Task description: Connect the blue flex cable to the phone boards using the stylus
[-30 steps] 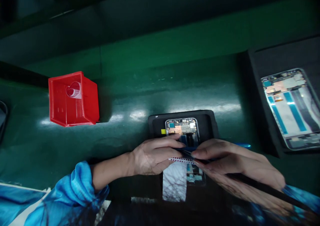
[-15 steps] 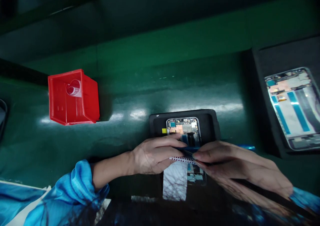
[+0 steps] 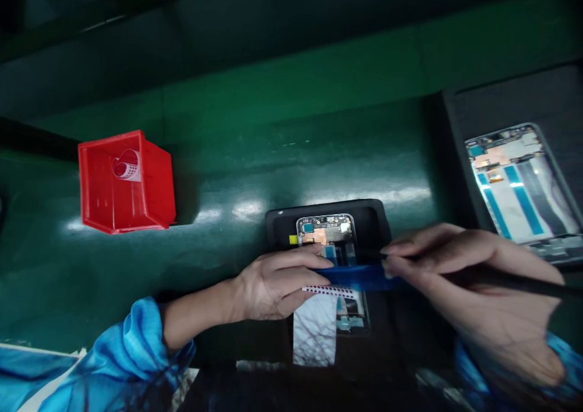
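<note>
An opened phone [image 3: 326, 233] with its circuit board showing lies in a black holder [image 3: 380, 221] at the middle of the green bench. My left hand [image 3: 273, 281] rests over the phone's lower half and pinches a white strip with red dots [image 3: 328, 290] against it. A blue strip [image 3: 359, 276] stretches from my left fingertips to my right hand [image 3: 460, 278], which grips its right end. A thin dark rod [image 3: 528, 283] also lies across my right hand. The phone's lower part is partly hidden by my fingers.
A red plastic bin [image 3: 125, 184] with a roll of dotted tape [image 3: 125, 164] inside stands at the left. At the right, a second opened phone [image 3: 519, 184] lies on a black tray [image 3: 460, 133]. A raised green ledge runs along the back.
My right hand has pulled away to the right, drawing the blue strip out from the phone. My left hand has stayed in place on the phone.
</note>
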